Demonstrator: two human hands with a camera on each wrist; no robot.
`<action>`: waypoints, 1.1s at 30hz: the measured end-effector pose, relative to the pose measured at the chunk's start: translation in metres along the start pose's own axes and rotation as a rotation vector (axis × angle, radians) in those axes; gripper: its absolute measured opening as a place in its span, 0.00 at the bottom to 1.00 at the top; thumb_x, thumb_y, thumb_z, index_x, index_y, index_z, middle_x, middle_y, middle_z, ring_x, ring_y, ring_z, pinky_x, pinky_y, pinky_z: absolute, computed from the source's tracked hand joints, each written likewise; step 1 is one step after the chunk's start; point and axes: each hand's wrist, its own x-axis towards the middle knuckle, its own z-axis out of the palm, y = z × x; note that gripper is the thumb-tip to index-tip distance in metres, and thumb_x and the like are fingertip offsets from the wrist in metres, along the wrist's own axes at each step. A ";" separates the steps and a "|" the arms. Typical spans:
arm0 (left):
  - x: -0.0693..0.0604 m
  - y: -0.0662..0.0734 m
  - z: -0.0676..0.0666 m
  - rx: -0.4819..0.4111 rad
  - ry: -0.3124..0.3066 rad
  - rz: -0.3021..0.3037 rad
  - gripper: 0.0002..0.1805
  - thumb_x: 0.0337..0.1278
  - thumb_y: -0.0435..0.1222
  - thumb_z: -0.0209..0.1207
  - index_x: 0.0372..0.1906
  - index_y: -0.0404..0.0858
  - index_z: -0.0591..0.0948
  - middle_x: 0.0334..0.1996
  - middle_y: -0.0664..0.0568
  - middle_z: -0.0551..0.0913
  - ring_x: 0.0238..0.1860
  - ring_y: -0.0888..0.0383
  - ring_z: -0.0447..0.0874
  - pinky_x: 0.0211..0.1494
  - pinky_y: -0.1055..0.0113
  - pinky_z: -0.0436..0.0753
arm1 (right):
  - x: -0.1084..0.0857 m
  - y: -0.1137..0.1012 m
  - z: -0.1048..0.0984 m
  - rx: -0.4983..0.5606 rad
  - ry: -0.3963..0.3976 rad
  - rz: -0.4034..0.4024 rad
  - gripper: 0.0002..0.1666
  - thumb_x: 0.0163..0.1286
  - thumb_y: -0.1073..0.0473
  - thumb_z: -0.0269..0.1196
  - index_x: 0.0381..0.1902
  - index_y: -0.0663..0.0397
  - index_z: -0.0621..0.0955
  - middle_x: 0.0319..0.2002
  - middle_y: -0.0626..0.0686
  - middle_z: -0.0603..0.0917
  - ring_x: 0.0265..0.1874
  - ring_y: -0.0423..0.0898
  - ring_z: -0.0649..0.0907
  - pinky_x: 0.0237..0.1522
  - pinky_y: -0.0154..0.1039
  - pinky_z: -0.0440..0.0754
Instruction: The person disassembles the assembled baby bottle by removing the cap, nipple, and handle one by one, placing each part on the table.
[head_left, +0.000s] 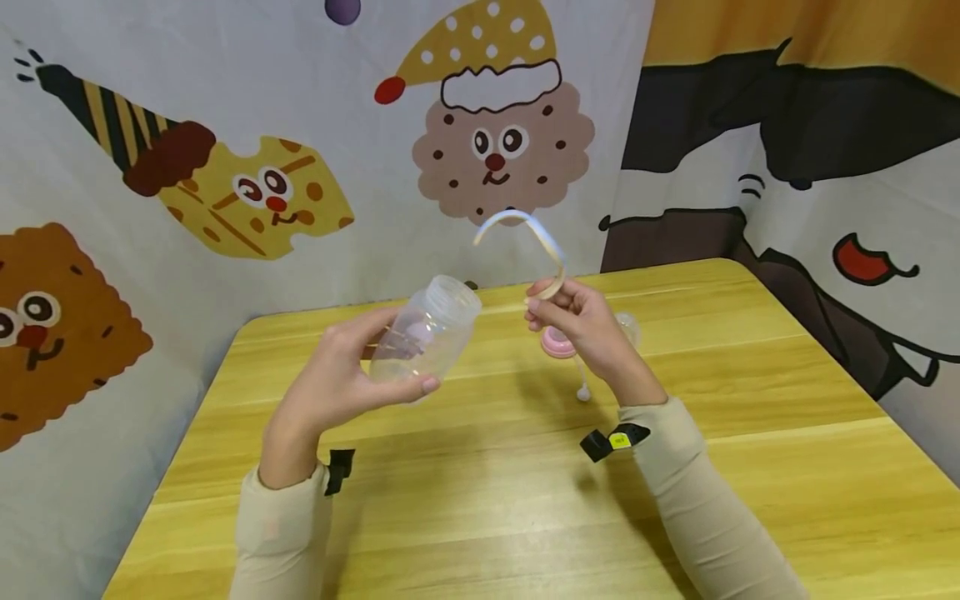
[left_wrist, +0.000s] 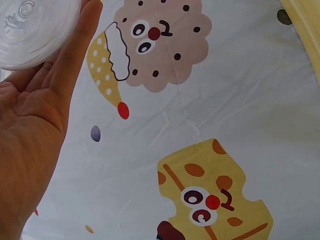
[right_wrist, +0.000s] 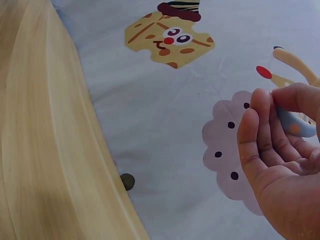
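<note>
My left hand [head_left: 337, 367] grips a clear, wide-necked baby bottle [head_left: 438, 333] above the table, its open mouth tilted up and to the right. The bottle's round base [left_wrist: 30, 37] shows at the top left of the left wrist view. Between thumb and fingertips, my right hand [head_left: 592, 329] pinches a thin curved strip [head_left: 542, 232], pale blue and cream, that arches toward the bottle without touching it. What kind of thing it is, I cannot tell. On the table behind that hand lies a pink bottle collar [head_left: 557, 343], with a thin straw ending in a white weight [head_left: 583, 392].
A clear dome-shaped cover [head_left: 628, 327] is partly hidden behind the right hand. The wooden table [head_left: 465, 508] reaches back to a cartoon-printed cloth [head_left: 360, 92]. Dark straps with small devices [head_left: 615, 440] sit at both wrists.
</note>
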 end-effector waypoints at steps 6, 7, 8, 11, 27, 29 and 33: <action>-0.004 0.001 -0.003 0.006 0.022 0.019 0.37 0.44 0.41 0.83 0.64 0.43 0.84 0.50 0.55 0.89 0.45 0.59 0.88 0.48 0.59 0.91 | 0.003 0.004 0.003 -0.020 -0.015 0.009 0.12 0.79 0.65 0.62 0.54 0.70 0.79 0.37 0.48 0.88 0.37 0.42 0.87 0.45 0.36 0.89; -0.004 0.001 -0.004 0.005 0.027 0.023 0.37 0.44 0.41 0.83 0.64 0.43 0.84 0.50 0.55 0.89 0.45 0.59 0.88 0.48 0.59 0.91 | 0.004 0.005 0.004 -0.024 -0.021 0.008 0.14 0.79 0.65 0.61 0.55 0.71 0.78 0.37 0.48 0.88 0.37 0.42 0.87 0.45 0.36 0.89; -0.004 0.002 -0.005 -0.003 0.031 0.028 0.37 0.44 0.41 0.83 0.64 0.43 0.84 0.50 0.55 0.89 0.45 0.59 0.88 0.48 0.59 0.91 | 0.004 0.006 0.004 -0.029 -0.026 0.007 0.15 0.79 0.65 0.62 0.55 0.72 0.77 0.37 0.48 0.87 0.38 0.42 0.87 0.45 0.36 0.89; -0.003 0.005 -0.004 -0.027 0.035 0.049 0.37 0.44 0.41 0.83 0.64 0.44 0.84 0.51 0.56 0.89 0.45 0.59 0.88 0.48 0.60 0.91 | 0.004 0.007 0.004 -0.051 -0.032 0.016 0.16 0.80 0.63 0.62 0.56 0.72 0.77 0.38 0.47 0.88 0.38 0.42 0.87 0.46 0.37 0.89; 0.000 0.009 -0.007 -0.076 0.033 0.079 0.35 0.46 0.41 0.82 0.63 0.42 0.84 0.50 0.55 0.89 0.47 0.59 0.88 0.49 0.58 0.91 | 0.011 0.010 -0.004 -0.149 -0.040 0.077 0.12 0.80 0.64 0.60 0.55 0.67 0.78 0.37 0.48 0.88 0.37 0.43 0.87 0.46 0.35 0.88; 0.000 0.009 -0.006 -0.077 0.030 0.080 0.35 0.47 0.42 0.82 0.64 0.42 0.83 0.51 0.56 0.89 0.47 0.60 0.88 0.49 0.58 0.91 | 0.013 0.010 -0.003 -0.151 -0.037 0.087 0.11 0.80 0.63 0.60 0.54 0.64 0.79 0.37 0.50 0.87 0.37 0.43 0.86 0.45 0.36 0.88; 0.000 0.007 -0.005 -0.086 0.031 0.071 0.36 0.46 0.42 0.82 0.64 0.43 0.84 0.51 0.55 0.89 0.46 0.59 0.88 0.48 0.58 0.91 | 0.016 0.016 0.001 -0.125 -0.012 0.134 0.10 0.82 0.63 0.58 0.54 0.64 0.79 0.35 0.50 0.85 0.34 0.42 0.84 0.42 0.36 0.88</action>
